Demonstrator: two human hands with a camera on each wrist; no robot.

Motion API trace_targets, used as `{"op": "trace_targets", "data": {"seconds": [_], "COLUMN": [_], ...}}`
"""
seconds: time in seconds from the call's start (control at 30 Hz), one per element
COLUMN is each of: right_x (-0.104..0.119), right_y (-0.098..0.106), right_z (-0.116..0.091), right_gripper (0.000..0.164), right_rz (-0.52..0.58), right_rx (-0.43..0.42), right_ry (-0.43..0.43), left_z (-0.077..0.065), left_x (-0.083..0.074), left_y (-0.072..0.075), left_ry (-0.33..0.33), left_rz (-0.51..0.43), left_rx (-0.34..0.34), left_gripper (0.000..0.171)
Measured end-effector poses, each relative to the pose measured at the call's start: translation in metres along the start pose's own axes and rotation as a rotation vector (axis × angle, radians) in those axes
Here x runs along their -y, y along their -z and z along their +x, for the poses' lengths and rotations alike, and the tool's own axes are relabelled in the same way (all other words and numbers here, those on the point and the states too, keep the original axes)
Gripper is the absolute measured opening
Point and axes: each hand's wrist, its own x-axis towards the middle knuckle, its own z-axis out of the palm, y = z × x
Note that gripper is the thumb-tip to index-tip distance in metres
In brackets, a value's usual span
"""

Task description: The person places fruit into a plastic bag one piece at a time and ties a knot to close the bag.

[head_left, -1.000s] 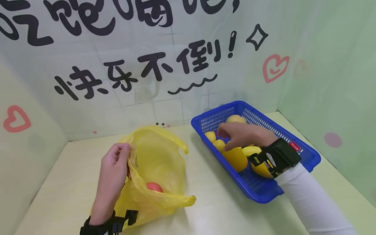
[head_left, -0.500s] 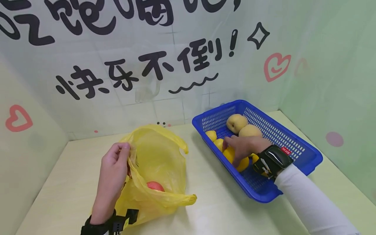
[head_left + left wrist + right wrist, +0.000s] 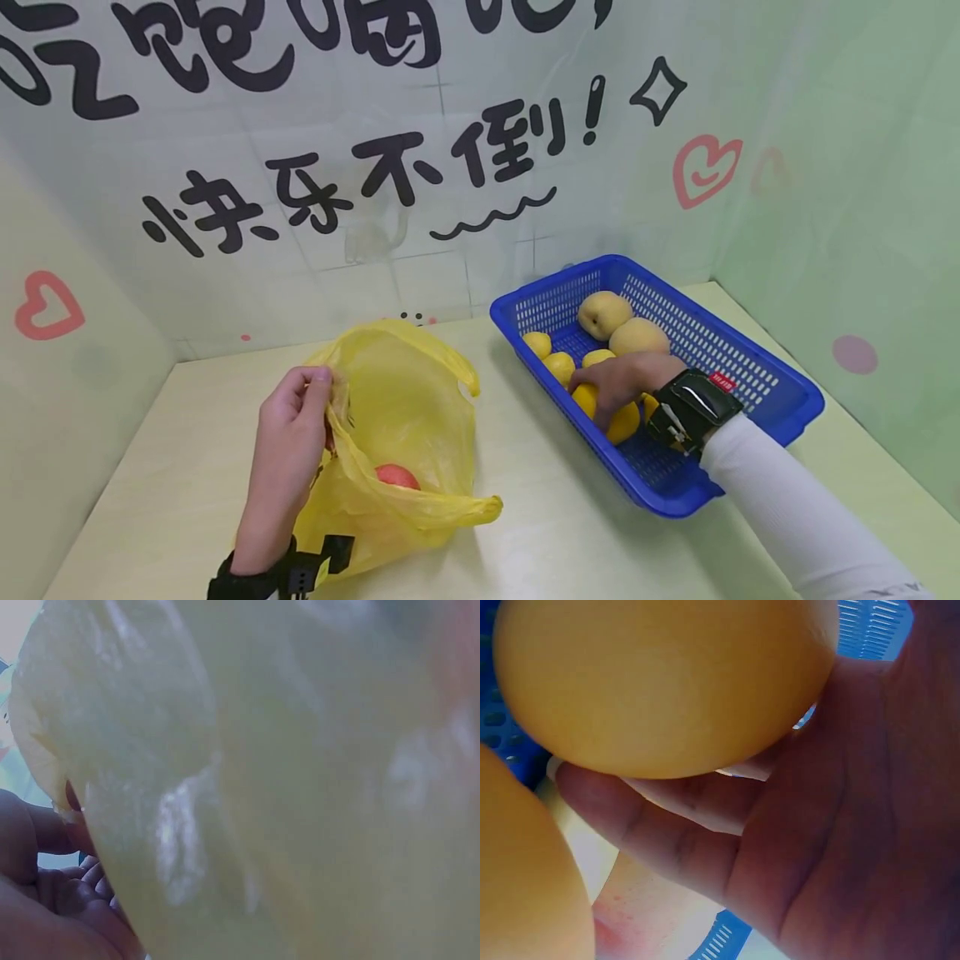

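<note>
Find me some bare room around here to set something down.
The table is bare between the yellow bag and the blue basket, and again left of the left hand. The basket's near-right end looks free either side of the right sleeve. Its far-left half is crowded: two tan fruits, small yellow ones, and the right hand.

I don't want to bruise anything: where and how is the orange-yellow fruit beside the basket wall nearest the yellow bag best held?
The orange-yellow fruit is probably best taken across its middle, from above, holding both flanks. It is smooth, rounded and seems to lie lengthwise along one side of the basket, which is open on top; an end hold might slip.
</note>
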Motion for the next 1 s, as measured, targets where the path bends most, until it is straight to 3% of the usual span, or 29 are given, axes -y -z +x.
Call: {"op": "trace_targets", "data": {"seconds": [0.23, 0.57, 0.73, 1.0], "right_x": [0.001, -0.001, -0.005, -0.008], "right_y": [-0.002, -0.002, 0.004, 0.020], "right_z": [-0.002, -0.006, -0.013, -0.034], "right_gripper": [0.061, 0.060, 0.062, 0.065], "right_rz": [0.051, 0.013, 0.002, 0.007], "right_rx": [0.011, -0.004, -0.050, -0.166], "right_ry": [-0.018, 0.009, 0.070, 0.086], "left_z": [0.000, 0.001, 0.001, 0.002], "left_x": [0.001, 0.003, 0.003, 0.003], "left_y": [-0.001, -0.004, -0.004, -0.004], "left_ry": [0.005, 0.018, 0.025, 0.026], "left_rz": [-0.011, -0.015, -0.019, -0.022], "left_rx": [0.012, 0.042, 0.050, 0.043], "left_gripper": [0.033, 0.030, 0.030, 0.030]}}
